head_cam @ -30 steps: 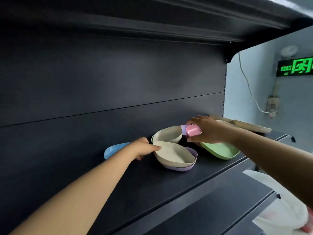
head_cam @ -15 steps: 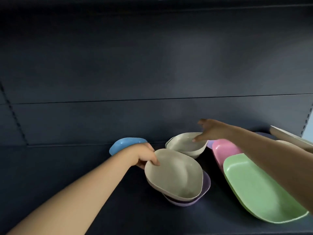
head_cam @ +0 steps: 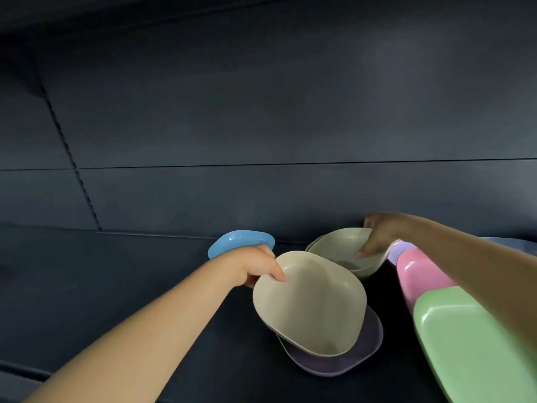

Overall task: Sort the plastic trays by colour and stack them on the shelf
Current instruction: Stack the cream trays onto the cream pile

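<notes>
- No text, label, brand, number or sign can be read anywhere in this view.

Dim, soft focus, wide-angle edge distortion

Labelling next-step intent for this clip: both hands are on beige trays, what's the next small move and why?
Probably lift the near beige tray off the purple tray and nest it into the far beige tray. The left hand already pinches the near one's rim, the right hand grips the far one's rim, and the two match in colour, while the purple one underneath does not.
</notes>
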The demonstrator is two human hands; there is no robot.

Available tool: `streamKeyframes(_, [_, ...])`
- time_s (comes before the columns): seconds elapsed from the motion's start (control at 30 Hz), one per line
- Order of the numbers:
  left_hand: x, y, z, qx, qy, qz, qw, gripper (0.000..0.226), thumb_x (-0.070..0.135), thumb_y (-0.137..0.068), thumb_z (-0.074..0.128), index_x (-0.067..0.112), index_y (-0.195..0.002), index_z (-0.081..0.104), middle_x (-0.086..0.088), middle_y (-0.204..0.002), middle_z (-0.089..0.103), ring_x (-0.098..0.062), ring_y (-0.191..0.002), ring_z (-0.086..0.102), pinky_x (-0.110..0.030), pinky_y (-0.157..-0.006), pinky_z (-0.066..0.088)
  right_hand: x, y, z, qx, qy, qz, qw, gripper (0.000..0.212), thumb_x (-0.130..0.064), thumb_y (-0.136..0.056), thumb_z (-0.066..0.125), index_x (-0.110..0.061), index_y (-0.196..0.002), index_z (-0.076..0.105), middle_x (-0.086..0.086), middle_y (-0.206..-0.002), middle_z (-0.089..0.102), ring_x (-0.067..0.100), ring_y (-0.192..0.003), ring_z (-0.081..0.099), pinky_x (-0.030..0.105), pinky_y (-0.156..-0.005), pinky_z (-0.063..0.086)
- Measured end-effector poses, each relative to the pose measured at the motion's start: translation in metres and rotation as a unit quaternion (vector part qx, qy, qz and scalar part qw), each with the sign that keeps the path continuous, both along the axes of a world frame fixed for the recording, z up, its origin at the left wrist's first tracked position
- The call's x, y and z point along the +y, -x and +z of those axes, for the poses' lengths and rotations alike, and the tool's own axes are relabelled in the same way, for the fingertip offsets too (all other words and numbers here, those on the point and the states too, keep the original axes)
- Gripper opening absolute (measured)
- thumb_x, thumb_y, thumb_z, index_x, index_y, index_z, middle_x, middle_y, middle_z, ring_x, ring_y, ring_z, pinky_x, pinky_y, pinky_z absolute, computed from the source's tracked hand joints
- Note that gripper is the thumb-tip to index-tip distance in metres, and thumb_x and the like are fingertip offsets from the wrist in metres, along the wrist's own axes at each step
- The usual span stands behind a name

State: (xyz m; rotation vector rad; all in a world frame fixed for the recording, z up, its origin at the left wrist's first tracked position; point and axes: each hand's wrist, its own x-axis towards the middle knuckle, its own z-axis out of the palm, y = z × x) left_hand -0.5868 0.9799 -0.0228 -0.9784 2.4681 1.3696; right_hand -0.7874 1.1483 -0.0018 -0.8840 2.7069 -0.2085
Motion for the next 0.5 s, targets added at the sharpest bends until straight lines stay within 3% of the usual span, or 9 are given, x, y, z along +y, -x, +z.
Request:
streamKeyframes(0.13, [-0.003,0.001,0.001,0.013,-0.02,0.026,0.999,0.016,0.011,-0.085,0.066,0.009,-0.1,0.06,-0.008,-0.106,0.068,-0.024,-0.1,0.065,-0.031,-0.082,0.053,0.0,0.006,0.005,-0.011,0.033,-0.037,0.999,0.047,-0.043,-0.066,0.081,-0.005,-0.088,0.064,0.004,-0.072,0.054,0.018,-0.059,0.045,0.023,-0.05,0.035])
streamKeyframes(0.23, [-0.003,-0.002,0.006,0.034,-0.051,0.049,0.997,0.012,0.008,-0.088,0.062,0.01,-0.097,0.056,-0.005,-0.097,0.065,-0.022,-0.092,0.063,-0.028,-0.072,0.052,0.004,0.005,0.011,-0.022,0.073,-0.068,0.995,0.047,-0.041,-0.069,0.08,-0.009,-0.062,0.046,0.005,-0.054,0.04,0.02,-0.047,0.032,0.023,-0.046,0.026])
streamKeyframes(0.4, [-0.017,-0.016,0.01,0.107,-0.119,0.109,0.981,0.032,0.005,-0.089,0.061,0.006,-0.12,0.054,-0.011,-0.114,0.065,-0.026,-0.1,0.064,-0.032,-0.072,0.054,0.006,0.003,0.023,-0.039,0.219,-0.119,0.968,0.041,-0.029,-0.068,0.083,-0.005,-0.065,0.05,0.006,-0.057,0.04,0.02,-0.05,0.033,0.024,-0.046,0.027])
streamKeyframes(0.5, [-0.028,-0.038,0.014,0.159,-0.179,0.138,0.961,0.029,0.001,-0.086,0.063,0.008,-0.114,0.059,-0.011,-0.108,0.068,-0.025,-0.095,0.066,-0.034,-0.072,0.055,0.003,0.0,0.031,-0.031,0.282,-0.126,0.951,0.046,-0.031,-0.065,0.085,0.005,-0.081,0.062,0.01,-0.067,0.048,0.024,-0.059,0.04,0.027,-0.053,0.031])
